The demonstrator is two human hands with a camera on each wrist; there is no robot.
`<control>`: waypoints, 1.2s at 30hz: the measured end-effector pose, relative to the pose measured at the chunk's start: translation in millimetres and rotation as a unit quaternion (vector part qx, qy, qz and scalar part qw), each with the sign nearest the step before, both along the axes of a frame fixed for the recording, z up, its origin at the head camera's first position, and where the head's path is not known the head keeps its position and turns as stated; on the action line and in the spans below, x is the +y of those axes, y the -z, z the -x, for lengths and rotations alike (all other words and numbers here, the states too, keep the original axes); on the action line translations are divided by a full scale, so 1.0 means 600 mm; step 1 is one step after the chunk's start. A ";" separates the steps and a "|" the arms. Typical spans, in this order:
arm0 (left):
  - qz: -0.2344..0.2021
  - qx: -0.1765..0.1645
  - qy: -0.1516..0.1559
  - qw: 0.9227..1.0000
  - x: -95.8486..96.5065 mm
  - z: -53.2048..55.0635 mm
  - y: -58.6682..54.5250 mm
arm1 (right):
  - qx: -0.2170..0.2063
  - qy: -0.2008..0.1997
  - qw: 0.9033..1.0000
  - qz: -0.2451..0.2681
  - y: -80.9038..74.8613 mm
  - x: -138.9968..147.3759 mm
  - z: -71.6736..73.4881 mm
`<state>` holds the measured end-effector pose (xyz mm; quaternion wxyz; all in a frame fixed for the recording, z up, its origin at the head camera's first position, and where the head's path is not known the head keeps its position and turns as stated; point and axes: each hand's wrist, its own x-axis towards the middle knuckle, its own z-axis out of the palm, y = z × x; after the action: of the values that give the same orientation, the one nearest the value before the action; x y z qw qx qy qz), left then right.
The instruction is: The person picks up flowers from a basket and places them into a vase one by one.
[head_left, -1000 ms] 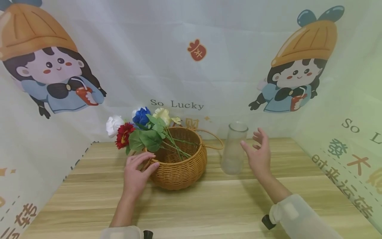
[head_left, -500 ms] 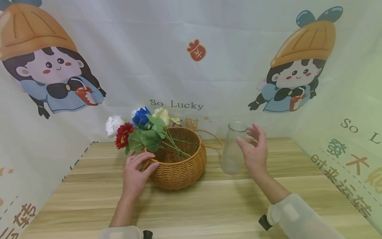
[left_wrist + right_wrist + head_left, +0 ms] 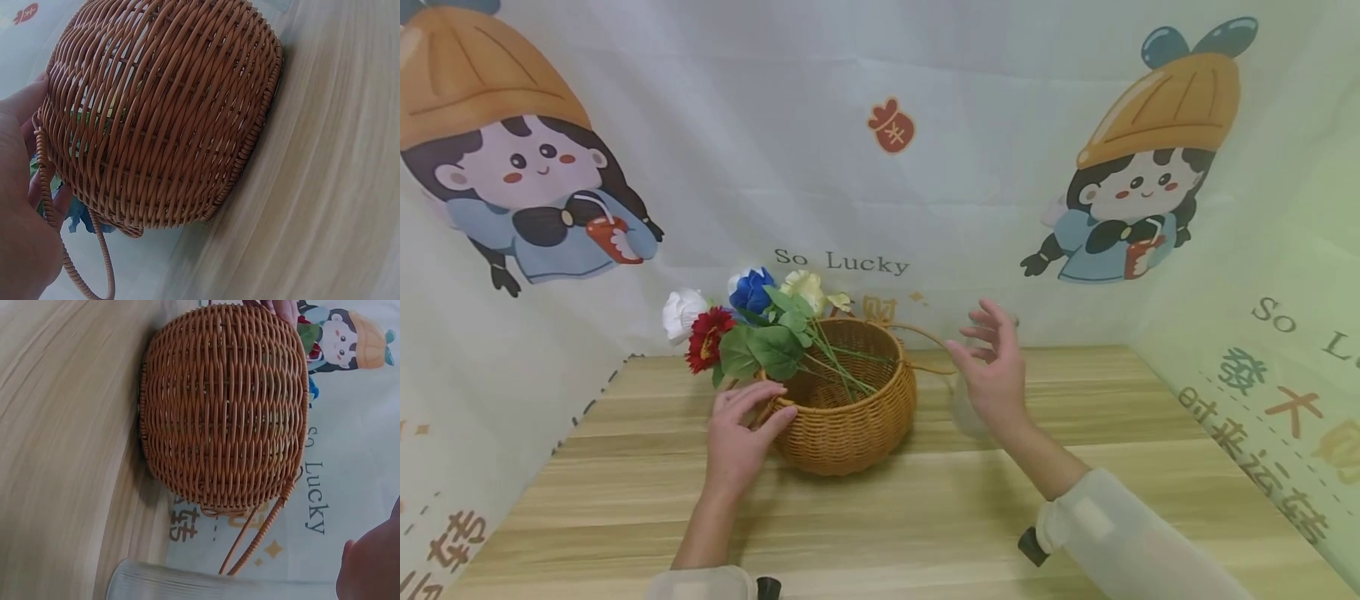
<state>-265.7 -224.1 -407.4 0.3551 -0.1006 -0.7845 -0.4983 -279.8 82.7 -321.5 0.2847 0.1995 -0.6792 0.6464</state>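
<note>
A brown wicker basket (image 3: 846,437) stands on the wooden table. Artificial flowers, among them a red one (image 3: 707,337), a blue one (image 3: 751,290) and a pale yellow one (image 3: 803,288), lean over its left rim, stems inside. At that left rim my left hand (image 3: 741,437) grips the basket, thumb on the near side and fingers over the edge. My right hand (image 3: 1000,375), fingers loosely bent and holding nothing, is beside the basket's right loop handle (image 3: 928,335). It hides most of a clear glass vase (image 3: 967,417), whose lower part also shows in the right wrist view.
The pale wooden tabletop (image 3: 880,533) runs back to a printed cloth backdrop (image 3: 820,167), which hangs close behind the basket and vase and continues along both sides. A white flower (image 3: 683,315) hangs farthest left. In the left wrist view the other loop handle (image 3: 106,256) droops beside my hand.
My right hand has moved left, from the right of the vase to in front of it, near the basket's handle. The left hand, basket and flowers have stayed put.
</note>
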 end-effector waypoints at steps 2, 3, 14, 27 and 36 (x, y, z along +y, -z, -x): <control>-0.001 0.001 0.001 1.000 0.000 0.000 -0.001 | -0.012 -0.010 1.000 -0.014 0.006 -0.007 0.013; -0.001 0.001 0.001 1.000 0.001 0.000 -0.002 | -0.020 -0.013 0.999 -0.022 0.009 -0.010 0.019; 0.001 -0.001 -0.001 1.000 -0.001 0.003 0.000 | -0.033 -0.066 0.996 -0.055 0.039 -0.051 0.064; 0.007 0.006 0.001 1.000 0.003 0.005 -0.001 | -0.105 -0.104 0.974 -0.174 0.004 -0.103 0.099; 0.002 -0.002 0.000 1.000 0.002 0.002 -0.001 | -0.148 -0.177 0.944 -0.236 -0.008 -0.152 0.128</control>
<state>-267.0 -222.8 -406.7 0.3537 -0.1002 -0.7861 -0.4968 -356.8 -8.6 -317.0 0.0067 0.2804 -0.8002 0.5301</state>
